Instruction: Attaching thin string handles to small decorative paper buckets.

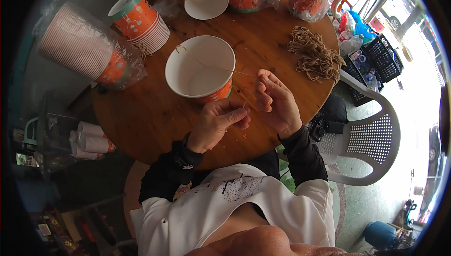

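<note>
The left hand (221,117) is pinched shut, thumb and forefinger nipping the near end of a thin string (221,69), while the right hand (277,101) sits just beside it with fingers curled loosely inward; whether they touch the string I cannot tell. Both rest over the round wooden worktop (155,119) at the centre of the frame. Up and left of the hands stands an open paper cup (199,68), white inside and orange outside. The string runs from the left hand's pinch up across the cup's mouth to its far rim, so its long axis slants toward the upper left, and the left hand is the nearer one to the cup. A bundle of brown twine (314,54) lies at the upper right, well apart from both hands.
</note>
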Demonstrator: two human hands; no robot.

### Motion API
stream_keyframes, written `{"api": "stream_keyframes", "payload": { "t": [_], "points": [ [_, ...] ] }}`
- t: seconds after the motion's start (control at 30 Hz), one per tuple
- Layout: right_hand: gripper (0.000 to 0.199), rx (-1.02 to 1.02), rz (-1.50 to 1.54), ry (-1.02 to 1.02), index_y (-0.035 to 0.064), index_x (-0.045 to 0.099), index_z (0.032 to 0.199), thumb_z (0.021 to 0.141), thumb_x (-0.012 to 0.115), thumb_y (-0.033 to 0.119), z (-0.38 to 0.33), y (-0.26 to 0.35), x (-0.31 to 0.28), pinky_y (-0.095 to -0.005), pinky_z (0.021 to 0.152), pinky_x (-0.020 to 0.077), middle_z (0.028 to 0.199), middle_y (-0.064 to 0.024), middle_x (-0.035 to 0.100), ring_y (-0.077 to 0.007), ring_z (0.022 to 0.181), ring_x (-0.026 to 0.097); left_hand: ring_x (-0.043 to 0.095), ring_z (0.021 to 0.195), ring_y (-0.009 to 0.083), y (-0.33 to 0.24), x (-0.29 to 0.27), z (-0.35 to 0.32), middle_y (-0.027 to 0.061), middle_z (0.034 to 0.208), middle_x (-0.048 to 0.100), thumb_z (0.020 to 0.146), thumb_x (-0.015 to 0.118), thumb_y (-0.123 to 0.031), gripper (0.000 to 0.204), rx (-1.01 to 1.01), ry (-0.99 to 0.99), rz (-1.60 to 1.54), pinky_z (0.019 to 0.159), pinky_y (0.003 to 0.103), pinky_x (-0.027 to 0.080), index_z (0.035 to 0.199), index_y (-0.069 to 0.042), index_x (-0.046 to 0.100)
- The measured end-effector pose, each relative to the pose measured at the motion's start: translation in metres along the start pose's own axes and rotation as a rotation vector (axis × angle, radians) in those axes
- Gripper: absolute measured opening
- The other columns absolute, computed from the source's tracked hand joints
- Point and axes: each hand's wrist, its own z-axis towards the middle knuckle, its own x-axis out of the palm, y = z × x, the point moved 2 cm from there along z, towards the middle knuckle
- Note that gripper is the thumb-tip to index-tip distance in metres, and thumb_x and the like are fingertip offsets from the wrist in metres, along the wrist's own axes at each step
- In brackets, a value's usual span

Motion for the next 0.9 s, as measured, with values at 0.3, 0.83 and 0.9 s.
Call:
{"api": "stream_keyframes", "payload": {
  "t": [0.3, 0.83, 0.9],
  "points": [
    [0.013, -0.389, -1.093, 0.022, 0.0006, 0.057, 0.107, 0.095, 0.051, 0.001, -0.029, -0.01, 0.011, -0.0253, 0.065, 0.0493, 0.102, -0.0066, 0.065, -0.0126, 0.074, 0.061, 0.066, 0.07, 0.0132, -0.024, 0.007, -0.008, 0.0087, 0.081, 0.067, 0.088, 0.066, -0.005, 0.012, 0.377, -0.068, 0.911, 0.063, 0.025, 0.052, 0.099, 0.001, 0.064],
    [0.008, -0.327, -0.966, -0.047, 0.0015, 0.061, 0.089, 0.087, 0.068, 0.005, -0.031, -0.031, -0.001, -0.0208, 0.055, 0.0386, 0.073, 0.0022, 0.054, -0.0035, 0.063, 0.046, 0.054, 0.069, 0.0096, -0.03, -0.008, -0.028, 0.0042, 0.08, 0.058, 0.095, 0.062, -0.022, 0.023, 0.437, -0.201, 0.667, 0.063, 0.024, 0.045, 0.091, 0.0, 0.061],
    [0.008, -0.31, -0.995, -0.033, 0.0013, 0.061, 0.089, 0.087, 0.068, 0.005, -0.031, -0.032, 0.002, -0.0208, 0.055, 0.0386, 0.073, 0.002, 0.054, -0.0036, 0.061, 0.045, 0.052, 0.068, 0.0084, -0.026, -0.011, -0.03, 0.0035, 0.077, 0.057, 0.097, 0.06, -0.03, 0.031, 0.381, -0.182, 0.621, 0.06, 0.024, 0.043, 0.09, 0.0, 0.061]
  ]
}}
